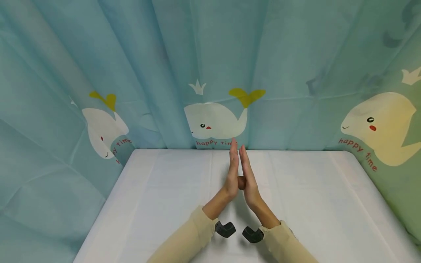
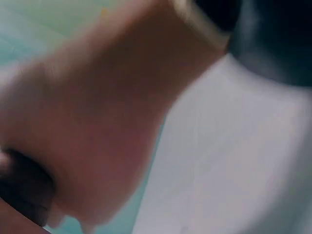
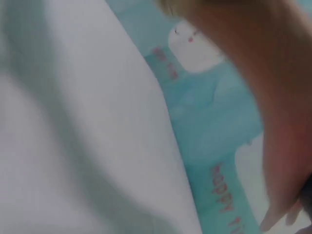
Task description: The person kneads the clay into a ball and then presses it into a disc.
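Observation:
A small, dark brown, rounded lump (image 1: 241, 182) is caught between two palms above the white table. My left hand (image 1: 232, 179) presses it from the left with straight fingers pointing up and away. From the right, my right hand (image 1: 250, 184) presses on it, its fingers straight too. The fingertips lean close together with a narrow gap. In the left wrist view the lump (image 2: 27, 187) looks dark and blurred beside the left palm (image 2: 102, 141). Only a dark sliver of it shows at the edge of the right wrist view, next to the right hand (image 3: 287, 161). Its exact kind is unclear.
A white table (image 1: 177, 175) lies below the hands. Light blue curtain (image 1: 289, 44) with whale prints and red lettering hangs behind and at both sides. Black wrist devices (image 1: 225, 229) sit at the cuffs of the cream sleeves (image 1: 187, 237).

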### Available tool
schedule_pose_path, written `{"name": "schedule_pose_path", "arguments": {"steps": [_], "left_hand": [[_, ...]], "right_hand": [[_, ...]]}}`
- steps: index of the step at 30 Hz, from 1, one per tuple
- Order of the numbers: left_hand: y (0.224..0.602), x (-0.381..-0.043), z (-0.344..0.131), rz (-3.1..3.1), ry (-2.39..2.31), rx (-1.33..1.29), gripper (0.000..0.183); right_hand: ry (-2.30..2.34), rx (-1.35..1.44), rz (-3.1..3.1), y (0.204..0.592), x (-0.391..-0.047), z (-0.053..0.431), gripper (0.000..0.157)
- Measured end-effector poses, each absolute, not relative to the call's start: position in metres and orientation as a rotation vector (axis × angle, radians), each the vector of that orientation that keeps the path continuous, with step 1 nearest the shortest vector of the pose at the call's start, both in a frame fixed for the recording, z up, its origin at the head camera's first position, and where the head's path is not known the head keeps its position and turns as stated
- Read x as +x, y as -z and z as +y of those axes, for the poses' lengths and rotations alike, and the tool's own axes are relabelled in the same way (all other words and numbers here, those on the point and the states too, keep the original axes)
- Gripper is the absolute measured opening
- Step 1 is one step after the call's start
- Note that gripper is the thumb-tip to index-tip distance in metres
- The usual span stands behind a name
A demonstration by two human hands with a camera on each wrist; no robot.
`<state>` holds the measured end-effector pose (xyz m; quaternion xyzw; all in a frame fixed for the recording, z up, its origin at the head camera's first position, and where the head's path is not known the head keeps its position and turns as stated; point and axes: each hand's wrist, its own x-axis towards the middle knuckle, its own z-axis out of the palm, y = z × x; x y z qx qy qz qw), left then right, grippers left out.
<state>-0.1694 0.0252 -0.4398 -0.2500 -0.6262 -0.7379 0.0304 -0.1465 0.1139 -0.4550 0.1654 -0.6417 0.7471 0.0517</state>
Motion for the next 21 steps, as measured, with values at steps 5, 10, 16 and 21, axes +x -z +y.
{"name": "schedule_pose_path", "arguments": {"steps": [5,10,16,21], "left_hand": [[0.448,-0.174,0.028,-1.997,2.240,-0.773,0.066],[0.453,-0.166,0.033,-2.018,2.232,-0.789,0.065],[0.444,-0.157,0.031,-2.009,2.243,-0.800,0.064],[0.440,-0.163,0.029,-1.992,2.233,-0.793,0.066]], "right_hand": [[-2.253,0.516,-1.875,0.442,-0.140,0.112,0.056],[-2.189,0.487,-1.913,0.434,-0.150,0.120,0.055],[-2.220,0.452,-1.985,0.448,-0.161,0.126,0.053],[-2.279,0.446,-1.950,0.460,-0.149,0.116,0.055]]}}
